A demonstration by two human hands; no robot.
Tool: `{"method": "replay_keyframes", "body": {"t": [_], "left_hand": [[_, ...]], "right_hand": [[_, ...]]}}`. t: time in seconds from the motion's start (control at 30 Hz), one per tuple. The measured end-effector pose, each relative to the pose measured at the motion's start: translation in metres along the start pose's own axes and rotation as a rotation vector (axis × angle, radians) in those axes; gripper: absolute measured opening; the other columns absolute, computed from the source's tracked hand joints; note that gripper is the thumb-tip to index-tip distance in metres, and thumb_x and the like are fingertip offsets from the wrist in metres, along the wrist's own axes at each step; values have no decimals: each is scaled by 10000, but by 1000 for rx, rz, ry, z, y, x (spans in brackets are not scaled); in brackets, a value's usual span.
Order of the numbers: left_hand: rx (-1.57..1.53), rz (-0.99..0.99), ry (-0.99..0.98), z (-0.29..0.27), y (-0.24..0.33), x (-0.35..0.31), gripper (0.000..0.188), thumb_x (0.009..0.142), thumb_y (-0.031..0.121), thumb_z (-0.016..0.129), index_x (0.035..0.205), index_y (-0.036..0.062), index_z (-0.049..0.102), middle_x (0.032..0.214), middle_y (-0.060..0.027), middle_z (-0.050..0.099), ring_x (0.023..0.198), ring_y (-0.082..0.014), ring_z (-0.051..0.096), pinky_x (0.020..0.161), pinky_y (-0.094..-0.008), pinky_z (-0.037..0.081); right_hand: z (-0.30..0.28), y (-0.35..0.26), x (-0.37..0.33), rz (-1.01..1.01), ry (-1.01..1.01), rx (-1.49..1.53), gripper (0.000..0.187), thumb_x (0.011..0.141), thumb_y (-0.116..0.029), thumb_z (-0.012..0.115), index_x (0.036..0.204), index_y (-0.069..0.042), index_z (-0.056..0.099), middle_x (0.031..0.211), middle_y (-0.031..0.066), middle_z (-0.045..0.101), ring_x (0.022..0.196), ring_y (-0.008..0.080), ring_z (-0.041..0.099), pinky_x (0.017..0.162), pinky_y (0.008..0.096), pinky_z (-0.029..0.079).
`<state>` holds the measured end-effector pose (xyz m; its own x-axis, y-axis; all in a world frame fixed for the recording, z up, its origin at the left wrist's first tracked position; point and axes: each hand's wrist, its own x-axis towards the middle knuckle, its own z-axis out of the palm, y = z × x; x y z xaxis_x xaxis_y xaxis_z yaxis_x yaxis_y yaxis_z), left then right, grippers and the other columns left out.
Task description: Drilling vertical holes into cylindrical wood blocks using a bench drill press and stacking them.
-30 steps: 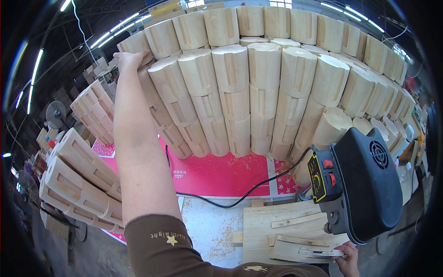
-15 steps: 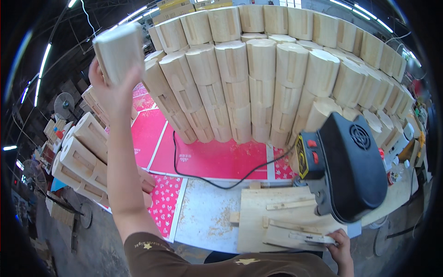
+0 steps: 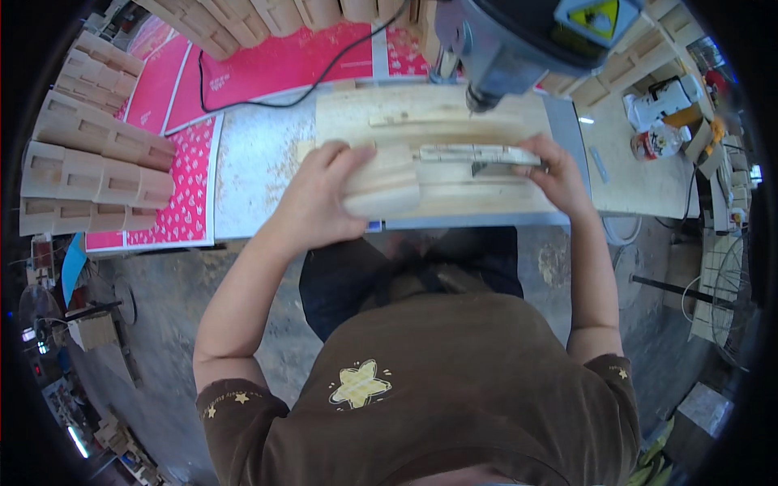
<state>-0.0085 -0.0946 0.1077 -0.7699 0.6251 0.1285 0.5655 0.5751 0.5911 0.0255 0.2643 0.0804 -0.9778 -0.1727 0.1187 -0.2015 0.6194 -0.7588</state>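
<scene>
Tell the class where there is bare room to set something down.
Free: the sawdust-strewn white tabletop between the patterned pink sheet and the wooden board; the side table, nearer than the plastic bottle. Crowded: the board under the machine head, where the left hand holds a wooden block and the right hand a pale strip.

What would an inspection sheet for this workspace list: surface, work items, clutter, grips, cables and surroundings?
Surface: pale bench with scattered shavings, a flat wooden board and pink sheets.
Work items: wooden block and slim pale bar, both over the board; contact between them cannot be told. A machine with a chuck stands beyond.
Clutter: plastic bottle and blue strip at right.
Grips: left grip on the block; right grip on the bar's right end.
Cables: black cable curving over the pink sheets.
Surroundings: notched wooden pieces at left; stained floor.
</scene>
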Motion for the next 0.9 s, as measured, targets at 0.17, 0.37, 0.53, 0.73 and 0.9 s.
{"method": "replay_keyframes", "body": {"t": [0.17, 0.37, 0.53, 0.73, 0.9], "left_hand": [[-16, -49, -46, 15, 9, 15, 716, 505, 123, 723, 1187, 43, 521, 1112, -153, 522, 1062, -330, 516, 940, -371, 419], [-80, -61, -116, 22, 16, 28, 791, 503, 158, 758, 1246, 61, 503, 1103, -139, 521, 1091, -314, 514, 938, -365, 429], [-153, -20, 27, 59, 35, 36, 874, 525, 144, 846, 1294, 64, 439, 1193, -117, 442, 1153, -276, 479, 924, -362, 454], [-629, -128, 477, 156, -10, 9, 806, 581, 63, 842, 1254, 51, 398, 1169, -109, 464, 1157, -227, 460, 948, -348, 456], [-51, -135, 590, 145, 21, 24, 651, 593, 133, 812, 1186, 35, 559, 1097, -136, 507, 1039, -293, 496, 860, -378, 396]], "right_hand": [[-6, 9, -1, 32, -66, 72, 231, 760, -6, 686, 985, -30, 643, 918, 27, 585, 909, 160, 542, 837, 269, 418], [-5, 6, -6, 42, -56, 84, 230, 754, -22, 697, 977, -30, 642, 889, 23, 575, 901, 161, 543, 818, 281, 426], [-1, 8, -3, -36, -36, 31, 264, 734, -21, 707, 986, -24, 630, 898, 47, 582, 900, 197, 551, 809, 300, 432], [3, 11, -8, -172, 154, -184, 330, 684, -19, 725, 999, -38, 628, 906, 89, 595, 883, 266, 563, 782, 335, 450], [1, 15, 7, -113, 235, -226, 363, 660, -33, 738, 1007, -53, 634, 883, 98, 602, 876, 288, 564, 768, 356, 461]]}}
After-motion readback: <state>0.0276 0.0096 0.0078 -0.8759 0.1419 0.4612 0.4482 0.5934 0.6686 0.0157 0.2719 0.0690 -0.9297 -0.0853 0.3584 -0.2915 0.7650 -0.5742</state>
